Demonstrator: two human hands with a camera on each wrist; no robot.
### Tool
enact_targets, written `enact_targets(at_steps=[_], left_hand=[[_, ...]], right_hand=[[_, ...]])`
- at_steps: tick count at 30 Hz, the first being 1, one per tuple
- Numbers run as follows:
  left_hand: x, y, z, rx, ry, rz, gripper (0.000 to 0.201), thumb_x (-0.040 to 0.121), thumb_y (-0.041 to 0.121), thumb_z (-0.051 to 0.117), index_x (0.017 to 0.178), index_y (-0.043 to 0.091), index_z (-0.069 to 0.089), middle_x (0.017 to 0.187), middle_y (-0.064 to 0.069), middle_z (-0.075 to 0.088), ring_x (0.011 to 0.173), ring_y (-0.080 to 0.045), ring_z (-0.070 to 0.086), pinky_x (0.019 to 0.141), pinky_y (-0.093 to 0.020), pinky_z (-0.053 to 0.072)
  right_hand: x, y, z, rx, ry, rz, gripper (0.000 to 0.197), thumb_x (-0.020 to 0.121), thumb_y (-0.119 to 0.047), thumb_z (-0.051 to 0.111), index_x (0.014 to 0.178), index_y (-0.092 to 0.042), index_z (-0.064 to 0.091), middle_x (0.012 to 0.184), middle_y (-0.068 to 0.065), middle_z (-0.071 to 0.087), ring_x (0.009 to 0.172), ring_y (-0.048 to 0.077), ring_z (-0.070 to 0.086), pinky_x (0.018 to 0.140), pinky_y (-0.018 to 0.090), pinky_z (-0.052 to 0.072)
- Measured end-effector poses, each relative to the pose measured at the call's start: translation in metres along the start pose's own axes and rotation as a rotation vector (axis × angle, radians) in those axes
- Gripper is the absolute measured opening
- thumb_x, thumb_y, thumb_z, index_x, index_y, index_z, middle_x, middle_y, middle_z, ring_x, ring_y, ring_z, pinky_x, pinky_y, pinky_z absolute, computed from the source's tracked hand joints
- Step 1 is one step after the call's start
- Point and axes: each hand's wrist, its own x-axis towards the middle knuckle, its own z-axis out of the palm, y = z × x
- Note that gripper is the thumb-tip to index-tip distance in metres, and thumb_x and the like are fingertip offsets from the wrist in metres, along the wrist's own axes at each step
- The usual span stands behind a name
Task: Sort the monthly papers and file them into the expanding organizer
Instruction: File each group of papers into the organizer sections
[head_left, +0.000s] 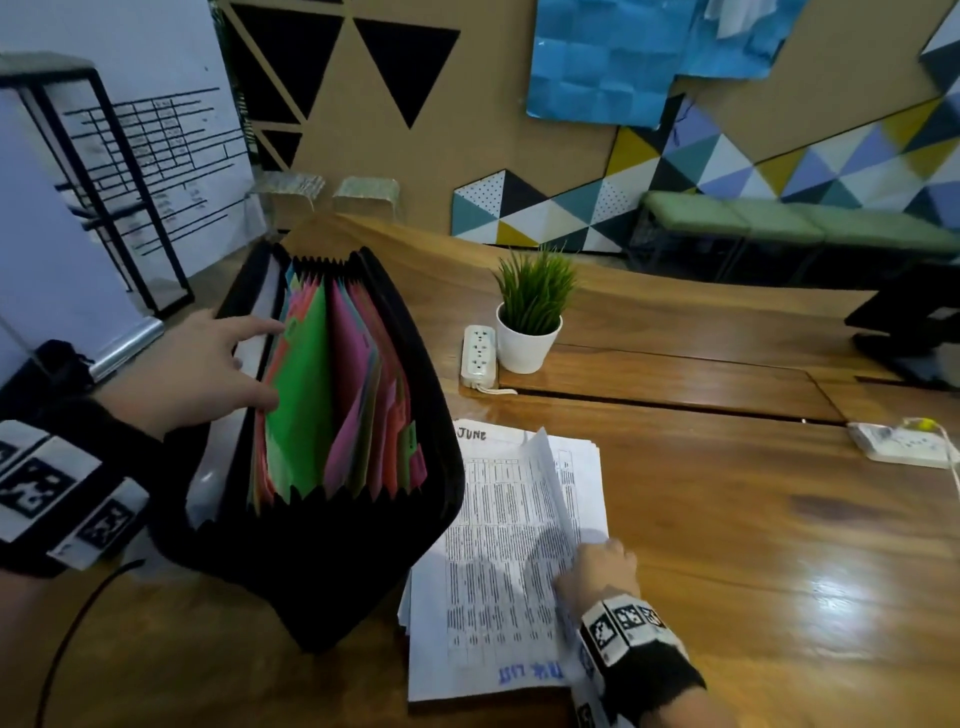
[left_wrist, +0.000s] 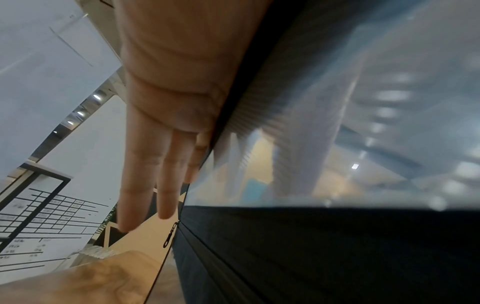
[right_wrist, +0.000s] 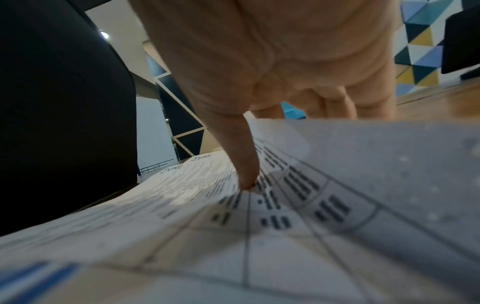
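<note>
Right hand (head_left: 597, 571): grip closed on the right edge of the top sheet (head_left: 553, 499) of the paper stack (head_left: 498, 561), thumb on the printed face, other fingers curled behind; that edge is lifted and curling off the stack. The sheet below shows "JUNE" handwritten at its far left corner.

Left hand (head_left: 202, 364): grip open, fingers straight, fingertips reaching over the left rim of the expanding organizer (head_left: 332, 561) and pressing against the green divider (head_left: 301, 410). In the left wrist view the fingers (left_wrist: 145, 176) lie flat along the organizer's black side.

The organizer stands upright and fanned open near the table's (head_left: 727, 571) left edge, with pink, orange and green dividers inside. The stack lies flat just to its right, touching its base, close to the near edge.

Farther in: a white potted plant (head_left: 530, 317), with a white power strip (head_left: 479, 356) touching its left side. A second power strip (head_left: 904, 444) lies toward the right edge.
</note>
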Motion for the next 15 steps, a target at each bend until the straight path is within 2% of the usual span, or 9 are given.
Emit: enact_targets(at_steps=[3,7,9,12,15], left_hand=[[-0.002,0.005,0.002,-0.024,0.007,0.013,0.072,0.071,0.012,0.079,0.134,0.03,0.049,0.12,-0.013,0.039,0.09,-0.02,0.044,0.068,-0.027,0.033],[0.0,0.008,0.004,-0.043,0.004,0.027,0.07,0.071,0.012,0.079,0.133,0.029,0.051,0.111,-0.009,0.037,0.084,-0.019,0.044,0.07,-0.03,0.036],[0.002,0.008,0.006,-0.032,0.001,0.04,0.069,0.071,0.014,0.078,0.132,0.029,0.052,0.108,-0.009,0.039,0.081,-0.017,0.045,0.069,-0.031,0.036],[0.005,0.007,0.008,-0.011,0.004,0.039,0.067,0.072,0.015,0.078,0.132,0.03,0.051,0.107,-0.009,0.039,0.087,-0.02,0.044,0.069,-0.031,0.035],[0.008,0.001,0.009,-0.016,0.011,0.027,0.065,0.071,0.017,0.079,0.129,0.03,0.053,0.106,-0.01,0.04,0.075,-0.019,0.046,0.064,-0.031,0.035]], right_hand=[[0.001,0.003,-0.001,0.042,0.04,-0.008,0.032,0.089,-0.028,0.054,0.117,-0.011,0.053,0.13,0.009,0.042,0.118,0.023,0.038,0.101,0.034,0.038],[0.0,0.009,-0.001,0.077,0.094,-0.014,0.026,0.09,-0.018,0.052,0.115,-0.011,0.054,0.129,0.009,0.038,0.117,0.024,0.035,0.099,0.034,0.04],[0.0,0.01,-0.003,0.074,0.119,-0.001,0.026,0.089,-0.02,0.053,0.113,-0.011,0.055,0.126,0.009,0.037,0.116,0.024,0.035,0.098,0.034,0.041],[0.0,0.014,-0.005,0.024,0.157,-0.003,0.024,0.088,-0.021,0.052,0.111,-0.017,0.055,0.124,0.005,0.041,0.114,0.022,0.037,0.096,0.035,0.04],[-0.003,0.016,-0.003,-0.085,0.236,-0.041,0.022,0.086,-0.02,0.053,0.108,-0.019,0.053,0.12,0.003,0.04,0.11,0.02,0.038,0.093,0.033,0.039]])
